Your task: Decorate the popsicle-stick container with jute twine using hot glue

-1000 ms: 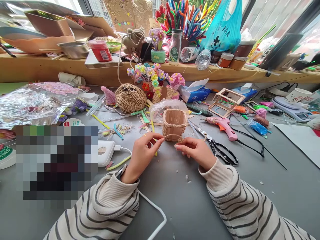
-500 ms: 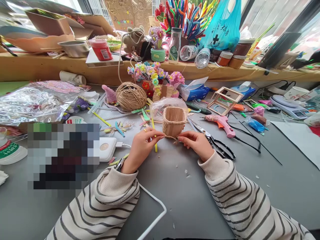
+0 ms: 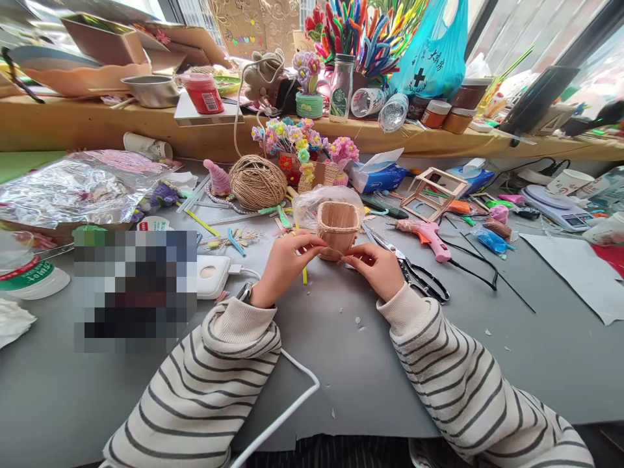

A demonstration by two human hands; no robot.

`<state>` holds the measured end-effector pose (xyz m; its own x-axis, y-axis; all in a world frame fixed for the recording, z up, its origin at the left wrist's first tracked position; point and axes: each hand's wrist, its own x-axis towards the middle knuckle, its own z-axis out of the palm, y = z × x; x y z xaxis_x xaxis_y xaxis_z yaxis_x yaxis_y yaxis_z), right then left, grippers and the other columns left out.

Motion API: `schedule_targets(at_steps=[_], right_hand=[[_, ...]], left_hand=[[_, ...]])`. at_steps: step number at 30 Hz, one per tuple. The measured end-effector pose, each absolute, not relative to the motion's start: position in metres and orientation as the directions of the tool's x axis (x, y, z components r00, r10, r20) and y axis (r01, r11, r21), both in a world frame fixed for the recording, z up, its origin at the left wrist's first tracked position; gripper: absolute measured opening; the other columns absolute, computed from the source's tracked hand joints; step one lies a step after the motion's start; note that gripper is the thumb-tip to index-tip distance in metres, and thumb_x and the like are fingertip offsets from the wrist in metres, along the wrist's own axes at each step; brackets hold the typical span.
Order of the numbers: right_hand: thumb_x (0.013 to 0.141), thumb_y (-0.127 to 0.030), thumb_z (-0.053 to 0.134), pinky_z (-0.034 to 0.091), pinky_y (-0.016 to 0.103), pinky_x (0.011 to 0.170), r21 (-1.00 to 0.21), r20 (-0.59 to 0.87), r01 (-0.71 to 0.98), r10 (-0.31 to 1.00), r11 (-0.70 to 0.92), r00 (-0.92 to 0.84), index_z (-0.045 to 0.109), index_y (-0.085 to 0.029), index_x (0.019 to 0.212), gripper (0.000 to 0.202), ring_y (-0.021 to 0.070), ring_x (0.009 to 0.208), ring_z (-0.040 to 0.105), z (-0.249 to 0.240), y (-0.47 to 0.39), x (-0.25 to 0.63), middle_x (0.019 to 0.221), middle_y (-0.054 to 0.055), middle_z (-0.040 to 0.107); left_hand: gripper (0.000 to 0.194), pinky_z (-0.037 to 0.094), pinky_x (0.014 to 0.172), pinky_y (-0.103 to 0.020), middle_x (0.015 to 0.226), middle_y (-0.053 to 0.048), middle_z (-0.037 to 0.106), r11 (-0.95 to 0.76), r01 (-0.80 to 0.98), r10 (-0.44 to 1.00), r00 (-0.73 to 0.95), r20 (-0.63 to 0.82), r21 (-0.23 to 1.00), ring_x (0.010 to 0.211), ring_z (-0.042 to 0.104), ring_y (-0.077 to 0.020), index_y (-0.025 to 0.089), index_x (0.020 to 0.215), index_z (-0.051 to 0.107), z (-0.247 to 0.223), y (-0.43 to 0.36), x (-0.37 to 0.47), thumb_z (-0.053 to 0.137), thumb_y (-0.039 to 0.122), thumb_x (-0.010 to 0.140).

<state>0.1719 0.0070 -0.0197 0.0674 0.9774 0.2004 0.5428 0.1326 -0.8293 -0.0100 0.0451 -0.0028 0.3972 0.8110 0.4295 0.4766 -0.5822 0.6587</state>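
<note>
A small wooden-slat basket (image 3: 336,227) with twine round its rim stands upright on the grey table, just beyond my hands. My left hand (image 3: 290,260) pinches a short piece of twine (image 3: 334,252) at the basket's lower front left. At the lower front right, my right hand (image 3: 373,263) has thumb and forefinger closed on the twine's other end. The twine lies across the front of the basket near its base. A ball of twine (image 3: 258,182) rests behind my left hand.
Black-handled scissors (image 3: 424,283) and a pink glue gun (image 3: 429,239) with its black cable lie to the right. Left are a white device (image 3: 212,276) with a white cable (image 3: 292,406) and silvery film (image 3: 73,195). Crocheted flowers (image 3: 292,140) stand behind.
Both hands have moved slightly closer to the basket, and the twine between them now sits against its front. The whole view has shifted a little.
</note>
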Motion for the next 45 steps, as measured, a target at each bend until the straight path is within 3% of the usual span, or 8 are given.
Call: schedule_targets(at_steps=[9,15,21,26,33,40,45], right_hand=[[0.066,-0.030,0.064,0.038,0.024,0.055,-0.812,0.202,0.556,0.979,0.178,-0.018,0.065,-0.018,0.067,0.012,0.0081,0.053,0.044,-0.019,0.006,0.174,0.074,0.001,0.060],[0.069,-0.034,0.060,0.037,0.023,0.053,-0.856,0.138,0.501,0.990,0.131,-0.023,0.064,-0.017,0.071,0.017,0.0092,0.054,0.048,-0.015,0.008,0.175,0.068,0.000,0.064],[0.072,-0.032,0.058,0.042,0.025,0.056,-0.788,0.263,0.574,0.965,0.224,-0.015,0.064,-0.018,0.073,0.015,0.0121,0.059,0.054,-0.015,0.010,0.172,0.074,0.002,0.065],[0.074,-0.027,0.057,0.048,0.028,0.063,-0.712,0.406,0.619,0.914,0.332,-0.024,0.063,-0.018,0.077,0.012,0.0148,0.064,0.057,-0.017,0.009,0.171,0.077,0.005,0.064],[0.075,-0.026,0.056,0.051,0.029,0.064,-0.688,0.443,0.625,0.896,0.368,-0.040,0.062,-0.019,0.078,0.010,0.0154,0.066,0.059,-0.019,0.008,0.171,0.078,0.005,0.064],[0.075,-0.025,0.056,0.052,0.029,0.065,-0.686,0.443,0.620,0.895,0.381,-0.059,0.062,-0.019,0.079,0.010,0.0155,0.067,0.060,-0.019,0.009,0.172,0.078,0.005,0.064],[0.076,-0.024,0.055,0.052,0.029,0.066,-0.688,0.451,0.613,0.890,0.389,-0.059,0.063,-0.020,0.078,0.009,0.0155,0.068,0.060,-0.018,0.009,0.172,0.079,0.005,0.063]], left_hand=[[0.022,0.041,0.059,-0.022,0.076,-0.002,0.065,-0.495,0.452,0.865,0.336,0.372,0.742,0.067,0.054,-0.0121,0.017,0.077,0.064,-0.006,0.039,-0.016,0.053,0.036,0.076],[0.019,0.038,0.057,-0.022,0.071,0.000,0.066,-0.442,0.599,0.889,0.391,0.238,0.668,0.057,0.050,-0.0107,0.020,0.074,0.067,-0.009,0.040,-0.025,0.055,0.034,0.074],[0.016,0.039,0.062,-0.025,0.073,0.000,0.066,-0.451,0.654,0.890,0.380,0.252,0.607,0.058,0.051,-0.0120,0.021,0.074,0.066,-0.011,0.038,-0.020,0.056,0.033,0.073],[0.013,0.042,0.060,-0.025,0.070,-0.001,0.066,-0.368,0.630,0.927,0.301,0.223,0.684,0.063,0.058,-0.0144,0.019,0.073,0.058,-0.016,0.041,-0.015,0.060,0.031,0.069],[0.028,0.044,0.059,-0.028,0.066,0.000,0.067,-0.271,0.621,0.958,0.244,0.147,0.735,0.066,0.064,-0.0191,0.020,0.081,0.047,-0.021,0.048,-0.009,0.066,0.030,0.062],[0.033,0.043,0.062,-0.030,0.066,-0.001,0.067,-0.304,0.689,0.950,0.269,0.158,0.658,0.068,0.062,-0.0203,0.019,0.090,0.045,-0.013,0.050,-0.003,0.064,0.025,0.064],[0.049,0.043,0.068,-0.031,0.090,-0.005,0.064,-0.392,0.712,0.920,0.297,0.256,0.583,0.077,0.060,-0.0200,0.018,0.102,0.042,-0.016,0.056,-0.004,0.067,0.026,0.061]])
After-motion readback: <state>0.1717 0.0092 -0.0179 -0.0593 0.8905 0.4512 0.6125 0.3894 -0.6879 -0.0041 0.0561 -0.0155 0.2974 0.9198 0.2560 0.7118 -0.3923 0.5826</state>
